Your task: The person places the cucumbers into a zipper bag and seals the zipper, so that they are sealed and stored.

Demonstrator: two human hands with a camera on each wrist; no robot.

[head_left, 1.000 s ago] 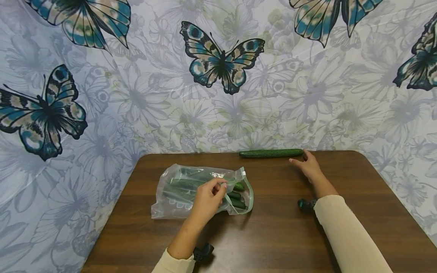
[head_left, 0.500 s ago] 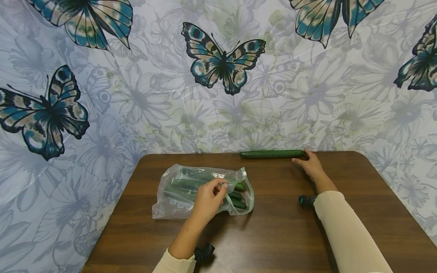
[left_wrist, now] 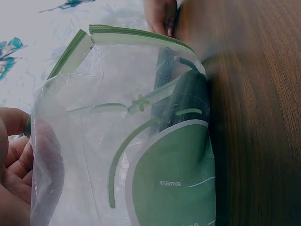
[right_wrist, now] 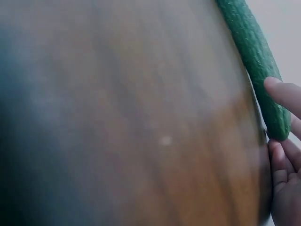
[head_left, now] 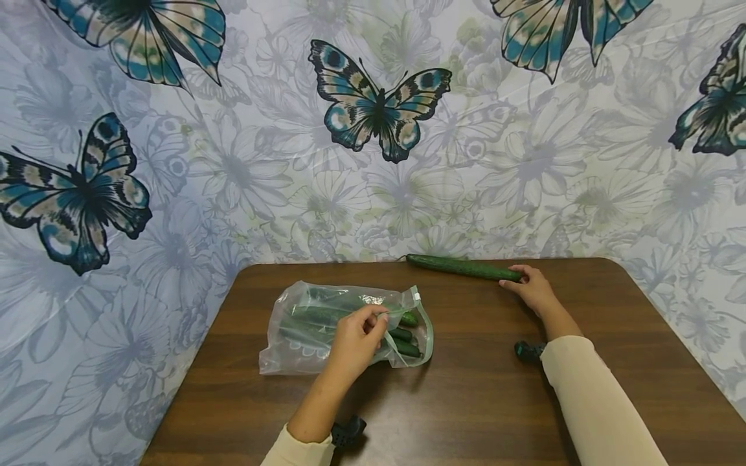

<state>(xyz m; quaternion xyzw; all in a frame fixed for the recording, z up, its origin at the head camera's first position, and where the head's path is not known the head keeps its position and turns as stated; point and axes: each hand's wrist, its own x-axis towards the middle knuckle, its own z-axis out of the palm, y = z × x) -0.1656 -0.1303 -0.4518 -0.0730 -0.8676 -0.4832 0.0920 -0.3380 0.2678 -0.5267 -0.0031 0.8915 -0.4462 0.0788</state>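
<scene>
1. Since the earlier frame, the long dark-green, bumpy-skinned cucumber (head_left: 460, 266) has swung out of line with the far edge: its right end now sits closer to the person, and a thin stem shows at its left end. The right hand (head_left: 533, 290) has shifted nearer too; the left hand (head_left: 353, 343) has stayed put.
2. The right hand pinches the cucumber's right end between thumb and fingers. The left end lies at the far edge of the brown wood-grain counter (head_left: 466, 401); whether the gripped end is lifted, I cannot tell.
3. The left hand pinches the upper lip of a clear plastic bag with green zip strips (head_left: 272, 349), holding its mouth apart, facing right.
4. At least three green cucumbers (head_left: 408, 347) lie inside, ends toward the mouth.
5. The bag rests left of centre, inside the counter's slanting left edge. Bare wood stretches between its mouth and the right hand, and along the near side between the forearms.
6. Pale butterfly-patterned fabric (head_left: 373, 200) rises behind the far edge.
</scene>
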